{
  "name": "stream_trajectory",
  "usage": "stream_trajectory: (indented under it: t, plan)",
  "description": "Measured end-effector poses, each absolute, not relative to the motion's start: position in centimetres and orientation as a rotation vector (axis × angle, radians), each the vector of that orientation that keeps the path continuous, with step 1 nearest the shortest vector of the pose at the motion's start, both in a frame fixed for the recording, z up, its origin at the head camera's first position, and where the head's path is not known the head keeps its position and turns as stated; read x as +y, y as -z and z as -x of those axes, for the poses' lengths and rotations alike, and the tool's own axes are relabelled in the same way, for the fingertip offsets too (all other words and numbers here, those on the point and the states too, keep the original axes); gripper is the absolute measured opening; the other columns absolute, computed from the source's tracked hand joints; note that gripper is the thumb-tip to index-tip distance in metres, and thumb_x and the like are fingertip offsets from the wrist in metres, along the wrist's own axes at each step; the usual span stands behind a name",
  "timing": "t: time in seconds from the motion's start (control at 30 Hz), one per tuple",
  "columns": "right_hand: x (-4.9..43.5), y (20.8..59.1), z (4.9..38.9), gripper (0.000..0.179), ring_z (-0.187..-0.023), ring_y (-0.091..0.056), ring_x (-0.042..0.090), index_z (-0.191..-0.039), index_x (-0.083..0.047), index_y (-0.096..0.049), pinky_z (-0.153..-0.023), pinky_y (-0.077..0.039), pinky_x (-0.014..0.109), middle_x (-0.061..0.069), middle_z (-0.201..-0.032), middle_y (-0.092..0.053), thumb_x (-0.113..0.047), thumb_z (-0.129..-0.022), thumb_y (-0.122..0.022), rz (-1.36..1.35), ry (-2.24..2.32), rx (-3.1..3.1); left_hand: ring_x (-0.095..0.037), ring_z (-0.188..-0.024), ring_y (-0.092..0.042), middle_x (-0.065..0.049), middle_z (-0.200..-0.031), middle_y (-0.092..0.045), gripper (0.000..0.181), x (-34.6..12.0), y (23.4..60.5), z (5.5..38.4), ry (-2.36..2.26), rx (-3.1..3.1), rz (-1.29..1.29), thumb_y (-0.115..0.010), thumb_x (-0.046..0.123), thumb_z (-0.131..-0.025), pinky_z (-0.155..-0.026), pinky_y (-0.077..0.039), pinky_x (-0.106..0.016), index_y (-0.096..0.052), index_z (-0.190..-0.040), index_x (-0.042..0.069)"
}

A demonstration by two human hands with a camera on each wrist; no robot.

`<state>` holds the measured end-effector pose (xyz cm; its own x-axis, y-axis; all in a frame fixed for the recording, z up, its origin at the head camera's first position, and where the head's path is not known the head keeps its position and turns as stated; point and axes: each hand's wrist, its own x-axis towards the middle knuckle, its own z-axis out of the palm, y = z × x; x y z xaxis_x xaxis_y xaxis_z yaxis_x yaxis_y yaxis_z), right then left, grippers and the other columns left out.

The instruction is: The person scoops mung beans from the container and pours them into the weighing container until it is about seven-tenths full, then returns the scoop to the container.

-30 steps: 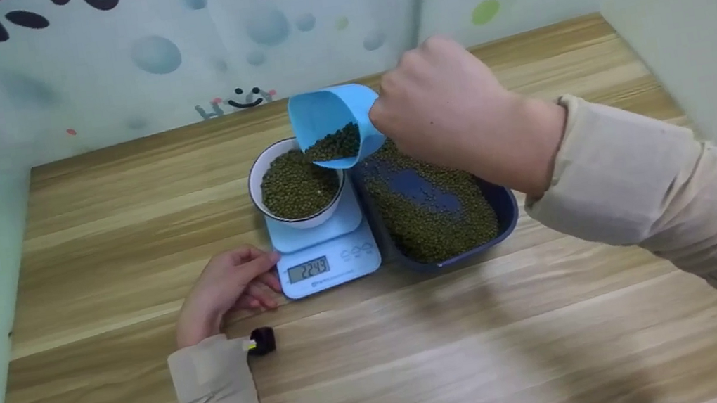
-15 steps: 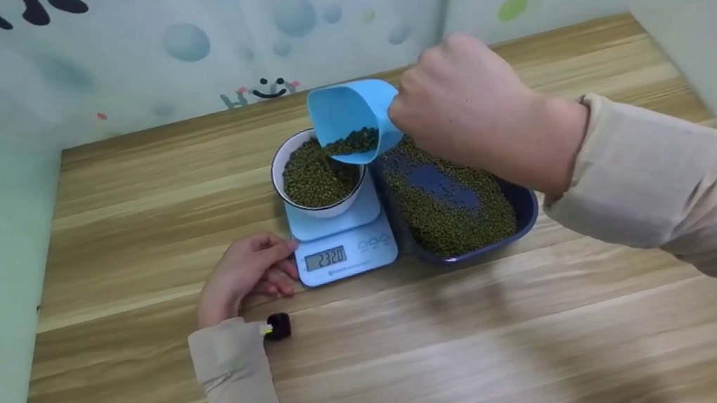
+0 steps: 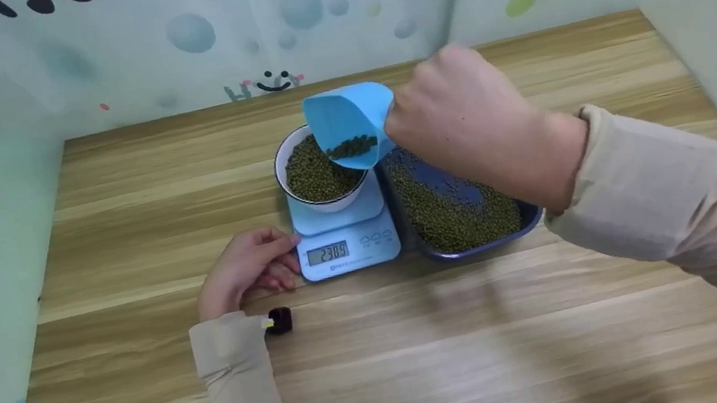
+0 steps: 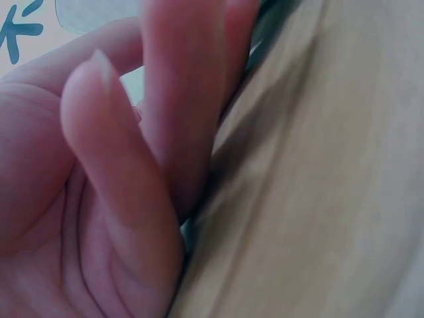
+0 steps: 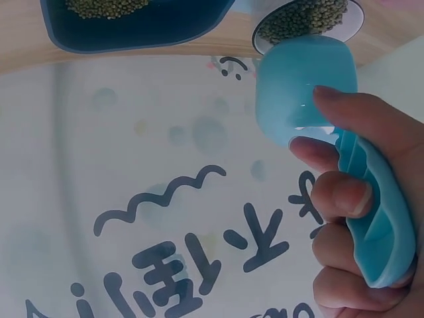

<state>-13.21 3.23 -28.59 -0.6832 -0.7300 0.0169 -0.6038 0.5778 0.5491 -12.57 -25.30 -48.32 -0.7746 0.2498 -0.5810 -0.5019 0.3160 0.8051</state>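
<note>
My right hand (image 3: 470, 117) grips the handle of a light blue scoop (image 3: 355, 106), fingers wrapped round it in the right wrist view. The scoop is tilted over a white, dark-rimmed bowl (image 3: 333, 205), with a small heap of green mung beans (image 3: 354, 147) left at its lip. More beans (image 3: 319, 173) fill much of the bowl. Under the bowl lies a pale blue kitchen scale (image 3: 363, 235), its display reading about 238.9. My left hand (image 3: 250, 264) rests on the table with loosely bent fingers, fingertips right at the scale's left edge.
Right beside the scale stands a dark blue tub (image 3: 472, 251) of mung beans, its bottom showing in the middle. A small black object (image 3: 280, 320) sticks out by the left cuff. Patterned wall sheets (image 3: 123, 52) border the wooden table (image 3: 383, 368).
Beans in the scoop have dwindled and the scoop tips further. The display has risen from about 224.9 through 232.0 to 238.9. The head view has shifted a little; the left hand stays by the scale.
</note>
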Motion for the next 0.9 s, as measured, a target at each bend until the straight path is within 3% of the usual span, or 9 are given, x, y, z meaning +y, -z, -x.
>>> stream_trajectory:
  t: [0.27,0.73,0.9]
  plan:
    - [2.6,28.1,12.7,0.032,-0.045,-0.022,0.012,-0.048,-0.012,-0.038,-0.037,-0.022,0.025,-0.001,-0.047,-0.027,0.011,-0.07,-0.043,-1.119,0.804,-2.515,-0.021,-0.058,-0.063,-0.02,-0.086,-0.063,0.032,-24.6,46.5,12.3,-1.511,1.933,0.212,-0.057,0.028,-0.088,-0.049,-0.049,-0.027,-0.054,-0.1,-0.001]
    - [3.4,29.1,12.9,0.026,-0.042,-0.027,0.013,-0.056,-0.009,-0.038,-0.037,-0.023,0.027,0.0,-0.047,-0.032,0.007,-0.075,-0.045,-1.025,0.648,-2.57,-0.02,-0.054,-0.062,-0.016,-0.08,-0.064,0.038,-25.2,48.6,12.8,-1.527,1.952,0.231,-0.062,0.035,-0.084,-0.043,-0.046,-0.023,-0.054,-0.097,0.001]
    - [5.6,30.1,12.8,0.03,-0.039,-0.027,0.015,-0.058,-0.01,-0.036,-0.034,-0.021,0.028,0.0,-0.045,-0.032,-0.014,-0.085,-0.048,-0.912,0.312,-2.655,-0.02,-0.052,-0.061,-0.015,-0.078,-0.064,0.036,-25.3,48.9,12.7,-1.536,1.949,0.244,-0.062,0.034,-0.084,-0.041,-0.044,-0.022,-0.054,-0.096,0.001]
